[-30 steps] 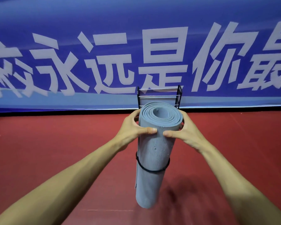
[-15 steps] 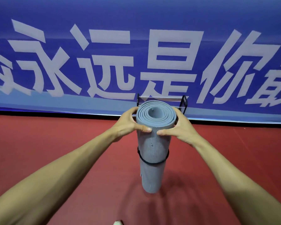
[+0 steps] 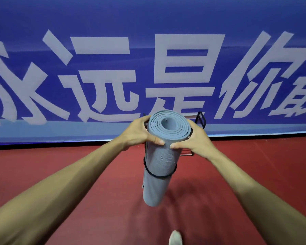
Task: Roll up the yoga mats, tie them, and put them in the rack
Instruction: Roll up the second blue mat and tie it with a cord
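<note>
At the centre of the head view, the yoga mat (image 3: 159,156) is held upright as a tight grey roll, and its spiral end looks toward the camera. The left hand (image 3: 140,133) and the right hand (image 3: 194,140) both grip the upper end of the roll. Their fingers are curled round its sides and the two thumbs press on the near face, almost meeting. A black cord (image 3: 159,176) goes round the middle of the roll, so for this mat I judge the rolling and the tying as done.

The lower end seems to hang a little above the red floor (image 3: 78,183), with a shadow below it, but I cannot be sure that it does not touch. Just behind the upper end of the roll stands the black wire rack (image 3: 201,119), mostly hidden by the mat and the hands. The mat is not yet inside it, so this last step is left. Whether other mats wait somewhere, or whether the rack already holds any, I cannot tell.

Across the upper half of the frame hangs a blue banner (image 3: 148,18) with large white Chinese characters. 远, 是 and 你 can be read; the characters at the left and right edges are cut off. I see no brand or label on the mat. At the bottom edge the tip of a light shoe (image 3: 175,237) appears.
</note>
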`<action>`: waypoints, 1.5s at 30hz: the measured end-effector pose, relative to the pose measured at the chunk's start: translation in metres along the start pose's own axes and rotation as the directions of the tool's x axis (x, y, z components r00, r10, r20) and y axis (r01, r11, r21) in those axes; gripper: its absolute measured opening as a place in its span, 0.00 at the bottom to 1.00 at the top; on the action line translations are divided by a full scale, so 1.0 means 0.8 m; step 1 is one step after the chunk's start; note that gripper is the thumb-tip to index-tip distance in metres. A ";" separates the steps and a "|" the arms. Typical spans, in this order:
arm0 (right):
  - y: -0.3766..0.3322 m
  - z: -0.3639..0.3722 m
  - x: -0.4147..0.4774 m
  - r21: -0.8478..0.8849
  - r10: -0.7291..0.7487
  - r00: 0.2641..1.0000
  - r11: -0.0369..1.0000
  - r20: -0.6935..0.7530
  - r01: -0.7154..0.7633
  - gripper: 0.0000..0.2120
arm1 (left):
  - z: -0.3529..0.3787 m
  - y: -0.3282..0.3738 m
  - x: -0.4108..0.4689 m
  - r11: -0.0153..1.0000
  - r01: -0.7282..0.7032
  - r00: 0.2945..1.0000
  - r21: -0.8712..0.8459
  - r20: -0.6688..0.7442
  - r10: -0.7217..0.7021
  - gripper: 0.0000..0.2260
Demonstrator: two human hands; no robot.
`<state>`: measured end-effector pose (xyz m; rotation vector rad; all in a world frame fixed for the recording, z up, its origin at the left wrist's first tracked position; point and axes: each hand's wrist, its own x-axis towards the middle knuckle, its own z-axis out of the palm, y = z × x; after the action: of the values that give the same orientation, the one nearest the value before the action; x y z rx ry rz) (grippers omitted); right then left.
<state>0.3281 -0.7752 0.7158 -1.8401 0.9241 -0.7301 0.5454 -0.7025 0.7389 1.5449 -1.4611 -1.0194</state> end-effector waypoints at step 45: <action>0.049 -0.119 0.681 -0.114 -0.148 0.979 0.984 -0.139 0.133 0.41 | -0.248 -0.022 0.637 0.973 -0.190 0.966 -0.130 -0.203 0.162 0.30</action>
<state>0.5364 -1.2857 0.7713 -1.9800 0.9483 -0.9307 0.7478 -1.2093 0.7766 1.3409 -1.3313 -0.8305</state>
